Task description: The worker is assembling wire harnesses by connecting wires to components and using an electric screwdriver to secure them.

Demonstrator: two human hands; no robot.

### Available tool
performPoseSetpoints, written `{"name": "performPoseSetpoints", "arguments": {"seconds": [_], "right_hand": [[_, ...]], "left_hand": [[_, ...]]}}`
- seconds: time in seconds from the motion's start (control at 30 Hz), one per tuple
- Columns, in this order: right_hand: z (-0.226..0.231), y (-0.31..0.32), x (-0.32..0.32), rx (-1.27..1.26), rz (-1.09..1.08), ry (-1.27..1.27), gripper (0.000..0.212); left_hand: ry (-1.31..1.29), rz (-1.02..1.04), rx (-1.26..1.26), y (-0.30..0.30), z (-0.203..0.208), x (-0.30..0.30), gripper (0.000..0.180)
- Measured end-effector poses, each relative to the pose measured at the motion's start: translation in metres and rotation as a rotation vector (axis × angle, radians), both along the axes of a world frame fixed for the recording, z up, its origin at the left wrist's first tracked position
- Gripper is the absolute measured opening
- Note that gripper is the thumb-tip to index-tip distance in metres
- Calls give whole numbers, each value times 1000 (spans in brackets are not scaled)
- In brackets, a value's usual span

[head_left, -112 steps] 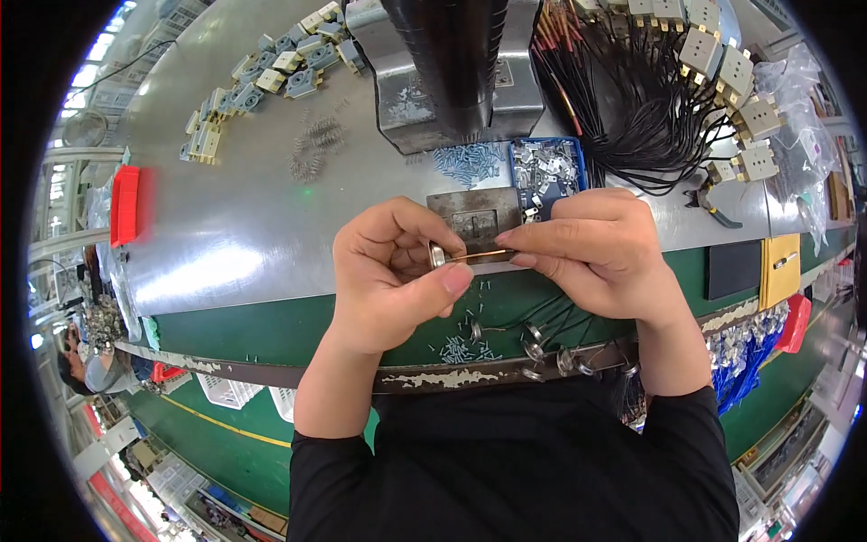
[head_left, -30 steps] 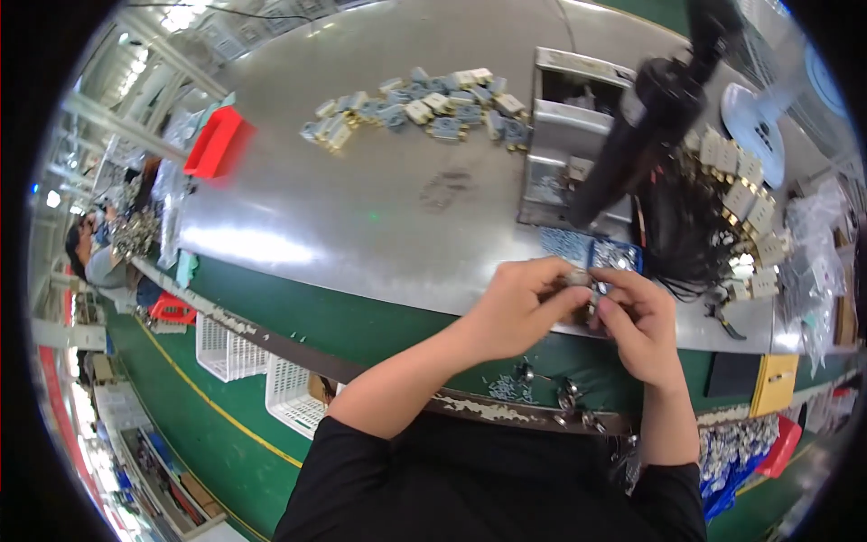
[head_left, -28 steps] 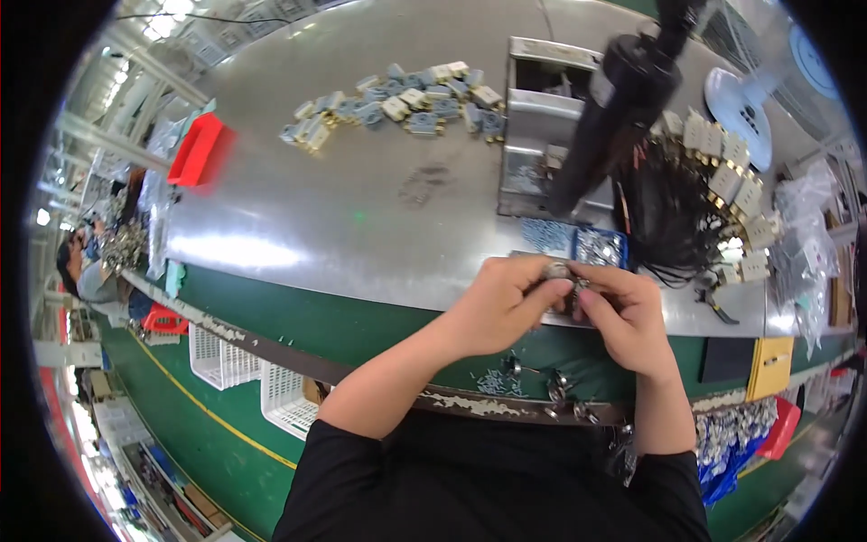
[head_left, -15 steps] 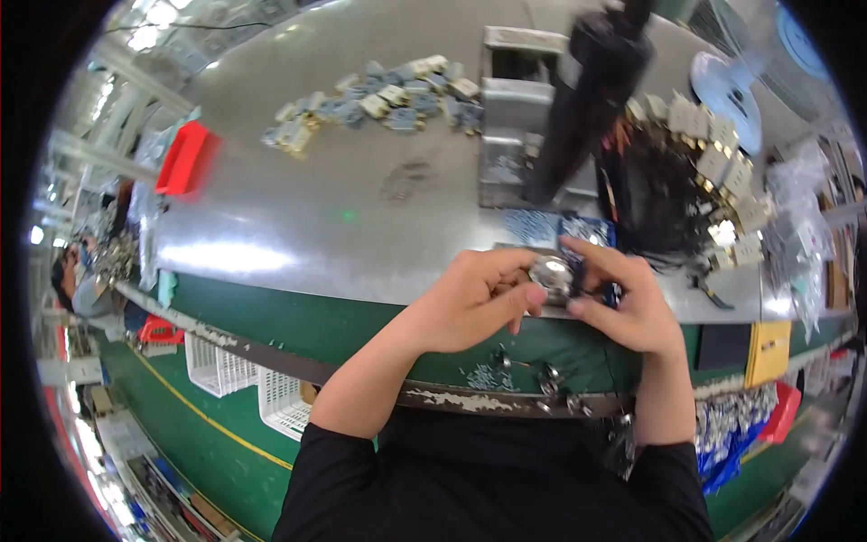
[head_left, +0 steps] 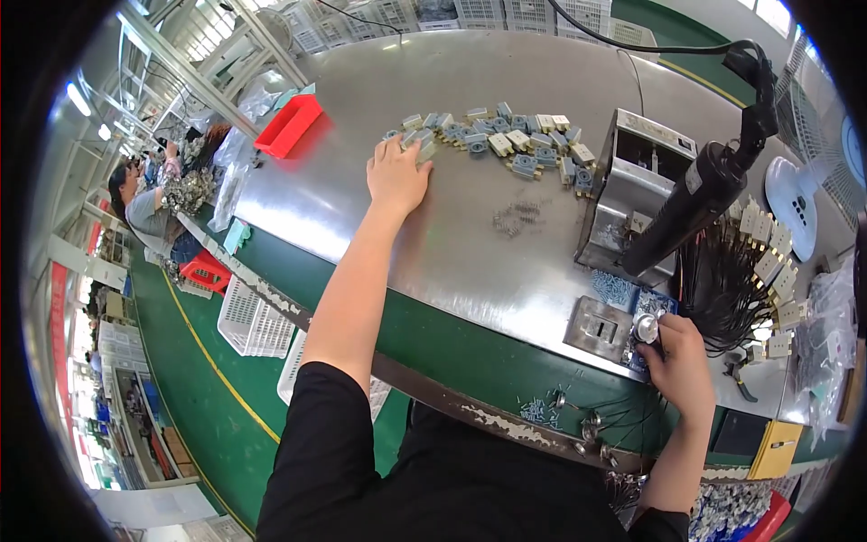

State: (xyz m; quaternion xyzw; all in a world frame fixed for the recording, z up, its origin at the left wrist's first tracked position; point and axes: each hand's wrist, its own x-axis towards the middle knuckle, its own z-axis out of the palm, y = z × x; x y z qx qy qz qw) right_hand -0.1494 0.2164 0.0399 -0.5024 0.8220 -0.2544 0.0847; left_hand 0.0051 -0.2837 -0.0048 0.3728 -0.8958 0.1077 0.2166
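Note:
My left hand [head_left: 396,178] reaches far across the steel table, fingers stretched out over the left end of a pile of small grey and cream plastic blocks [head_left: 519,140]. Its fingertips are at a pale block [head_left: 424,149]; any grip there is hidden. Close to the front edge, my right hand [head_left: 685,366] has its thumb and fingers closed round a shiny round metal part [head_left: 646,327]. Left of that part lies a flat metal fixture [head_left: 598,327] with a slot. Behind it are many small bluish screws [head_left: 612,287] and a blue tray [head_left: 670,305] of small pieces.
A black electric screwdriver [head_left: 686,208] hangs beside a metal box [head_left: 623,185]. Black cables with cream blocks [head_left: 768,262] lie at the right, near pliers [head_left: 742,379]. A red bin [head_left: 289,125] stands far left. Loose screws and metal parts [head_left: 589,425] lie along the front edge.
My left hand has left the round metal part and moved left and away to the blocks. My right hand keeps that part. The view has shifted, showing more of the table's far side.

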Motion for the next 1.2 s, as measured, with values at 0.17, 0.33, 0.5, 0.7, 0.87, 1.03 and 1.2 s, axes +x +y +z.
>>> {"name": "performPoseSetpoints", "arguments": {"seconds": [0.17, 0.33, 0.5, 0.7, 0.87, 1.03, 1.2], "right_hand": [[6, -11, 10, -74, -34, 3, 21], [6, -10, 10, 15, -27, 17, 19], [1, -6, 10, 40, -9, 36, 18], [1, -2, 6, -8, 26, 5, 14], [-5, -3, 6, 9, 39, 22, 16], [-6, -6, 6, -157, -47, 93, 14], [-1, 3, 7, -249, -140, -114, 18]], "left_hand": [[150, -290, 144, 9, -4, 16, 40], [394, -373, 847, 67, 6, 29, 37], [1108, -549, 1797, 129, 18, 44, 43], [1285, -667, 2027, 186, 36, 54, 39], [761, -1022, 1267, 228, 67, 45, 57], [639, -1068, 1112, 232, 72, 31, 53], [460, -1060, 1019, 235, 66, 9, 36]]}}
